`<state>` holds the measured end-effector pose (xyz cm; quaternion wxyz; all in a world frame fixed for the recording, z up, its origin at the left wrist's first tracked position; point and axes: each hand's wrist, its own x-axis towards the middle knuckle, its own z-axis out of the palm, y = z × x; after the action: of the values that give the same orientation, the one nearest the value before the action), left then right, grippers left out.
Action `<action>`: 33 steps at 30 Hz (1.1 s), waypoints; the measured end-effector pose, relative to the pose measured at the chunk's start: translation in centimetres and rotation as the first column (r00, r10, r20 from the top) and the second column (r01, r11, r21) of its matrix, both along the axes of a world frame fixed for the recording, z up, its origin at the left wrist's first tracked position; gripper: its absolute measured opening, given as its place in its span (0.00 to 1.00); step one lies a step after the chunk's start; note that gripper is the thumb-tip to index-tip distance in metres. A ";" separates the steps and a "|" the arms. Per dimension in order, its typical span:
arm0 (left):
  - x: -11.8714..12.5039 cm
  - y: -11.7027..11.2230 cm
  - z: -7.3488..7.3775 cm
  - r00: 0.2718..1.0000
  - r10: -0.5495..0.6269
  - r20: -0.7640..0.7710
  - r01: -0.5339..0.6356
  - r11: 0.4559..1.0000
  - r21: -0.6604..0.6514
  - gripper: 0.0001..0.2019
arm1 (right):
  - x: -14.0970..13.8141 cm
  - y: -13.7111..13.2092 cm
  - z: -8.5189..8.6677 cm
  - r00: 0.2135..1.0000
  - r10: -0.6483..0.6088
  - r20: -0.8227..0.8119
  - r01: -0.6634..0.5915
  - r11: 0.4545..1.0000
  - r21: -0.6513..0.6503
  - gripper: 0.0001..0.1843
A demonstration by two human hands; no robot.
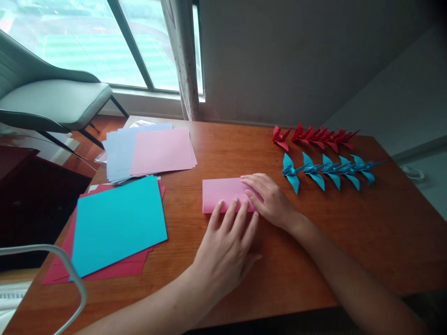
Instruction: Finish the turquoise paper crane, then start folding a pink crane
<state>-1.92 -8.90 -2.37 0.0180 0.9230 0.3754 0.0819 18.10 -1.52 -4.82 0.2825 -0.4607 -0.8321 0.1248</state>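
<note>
A sheet of pink paper [219, 191], folded into a long rectangle, lies flat on the wooden table between my hands. My left hand [228, 246] is open, with its fingers spread and their tips resting on the near edge of the paper. At the right end of the paper, my right hand [270, 197] lies across it, fingers stretched out over the top; part of that end is hidden beneath them. Neither hand grips the paper.
Left on the table [223, 144] lie stacks of pink sheets [162, 151], pale blue sheets [120, 153], turquoise paper [120, 223] and red paper [57, 272]. At the right stand rows of red paper cranes [314, 135] and blue paper cranes [326, 170]. A white cable [75, 274] curves at lower left.
</note>
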 end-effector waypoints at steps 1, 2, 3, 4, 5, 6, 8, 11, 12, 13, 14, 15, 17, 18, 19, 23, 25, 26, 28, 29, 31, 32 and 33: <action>0.0 0.0 -0.1 1.000 0.001 0.000 -0.001 1.000 -0.003 0.36 | 0.0 0.0 0.1 1.000 -0.002 0.018 0.002 1.000 0.000 0.16; 0.0 -0.1 -0.1 1.000 0.002 0.001 -0.002 1.000 -0.007 0.37 | 0.0 -0.1 0.2 1.000 -0.008 0.023 0.008 1.000 0.004 0.16; 0.0 -0.1 -0.2 1.000 0.002 0.001 -0.002 1.000 -0.012 0.37 | -0.1 -0.1 0.2 1.000 -0.017 0.022 0.017 1.000 0.012 0.15; 0.0 -0.1 -0.2 1.000 0.001 0.000 -0.001 1.000 -0.020 0.37 | -0.1 -0.1 0.3 0.999 -0.028 0.022 0.028 0.999 0.021 0.14; 0.0 0.0 -0.2 1.000 -0.003 0.000 0.003 1.000 -0.029 0.37 | -0.1 -0.1 0.4 0.999 -0.045 0.028 0.044 0.999 0.029 0.14; 0.0 0.0 -0.2 1.000 -0.007 0.000 0.007 0.999 -0.038 0.36 | 0.0 -0.1 0.5 0.997 -0.070 0.043 0.068 0.997 0.037 0.14; -0.1 0.0 -0.2 1.000 -0.015 0.000 0.015 0.998 -0.054 0.35 | 0.2 -0.2 0.7 0.986 -0.124 0.114 0.120 0.992 0.042 0.14; -0.1 0.0 -0.1 1.000 -0.026 0.001 0.026 0.998 -0.063 0.35 | 0.5 -0.4 1.1 0.956 -0.174 0.238 0.171 0.985 0.034 0.13; -0.1 0.0 -0.1 1.000 -0.028 0.003 0.028 0.998 -0.061 0.34 | 0.5 -0.5 1.2 0.947 -0.180 0.265 0.179 0.983 0.030 0.12; 0.0 0.0 -0.1 1.000 -0.029 0.006 0.030 0.998 -0.059 0.34 | 0.6 -0.5 1.3 0.941 -0.186 0.283 0.186 0.982 0.027 0.12; 0.0 0.0 -0.1 1.000 -0.029 0.008 0.030 0.998 -0.057 0.34 | 0.6 -0.6 1.4 0.937 -0.190 0.292 0.191 0.981 0.024 0.11; 0.0 -0.1 -0.1 1.000 -0.028 0.009 0.029 0.998 -0.055 0.34 | 0.6 -0.6 1.5 0.937 -0.191 0.293 0.194 0.981 0.017 0.10; 0.1 -0.1 -0.1 1.000 -0.027 0.010 0.028 0.998 -0.052 0.34 | 0.6 -0.6 1.5 0.944 -0.187 0.271 0.196 0.981 -0.005 0.06; 0.1 -0.1 -0.1 1.000 -0.028 0.009 0.029 0.998 -0.051 0.34 | 0.6 -0.5 1.5 0.952 -0.183 0.245 0.194 0.981 -0.020 0.03; 0.0 0.0 0.0 0.999 -0.032 0.010 0.032 0.998 -0.049 0.33 | 0.6 -0.5 1.5 0.962 -0.177 0.207 0.190 0.981 -0.039 0.03; -0.4 0.8 0.3 0.999 -0.032 0.041 0.033 0.999 -0.013 0.31 | 0.7 -0.1 1.5 0.983 -0.181 -0.008 0.177 0.969 -0.174 0.05; -0.6 1.3 0.6 0.996 -0.007 0.087 0.005 1.000 0.024 0.30 | 0.8 0.1 1.4 0.963 -0.245 -0.113 0.209 0.943 -0.260 0.04; -0.7 1.6 0.8 0.994 0.006 0.109 -0.011 0.999 0.045 0.29 | 0.8 0.1 1.4 0.946 -0.282 -0.158 0.226 0.927 -0.299 0.04; -0.9 2.0 1.1 0.989 0.037 0.144 -0.051 0.994 0.094 0.28 | 0.9 0.1 1.3 0.916 -0.334 -0.222 0.245 0.904 -0.349 0.03; -0.9 2.2 1.2 0.987 0.050 0.153 -0.070 0.990 0.126 0.27 | 0.9 0.1 1.3 0.910 -0.344 -0.231 0.250 0.901 -0.355 0.05; -1.0 2.3 1.2 0.987 0.057 0.153 -0.087 0.977 0.197 0.25 | 1.0 0.1 1.3 0.916 -0.341 -0.212 0.258 0.905 -0.339 0.13; -1.0 2.3 1.2 0.988 0.049 0.149 -0.082 0.971 0.225 0.24 | 1.0 0.1 1.4 0.923 -0.333 -0.195 0.259 0.909 -0.325 0.17; -1.0 2.4 1.1 0.989 0.033 0.144 -0.067 0.968 0.243 0.24 | 1.0 0.1 1.4 0.930 -0.320 -0.183 0.252 0.915 -0.316 0.18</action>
<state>-2.91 -6.54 -1.22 -0.0731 0.9003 0.3834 0.1924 19.13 -1.46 -3.40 0.3225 -0.5965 -0.6897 0.2539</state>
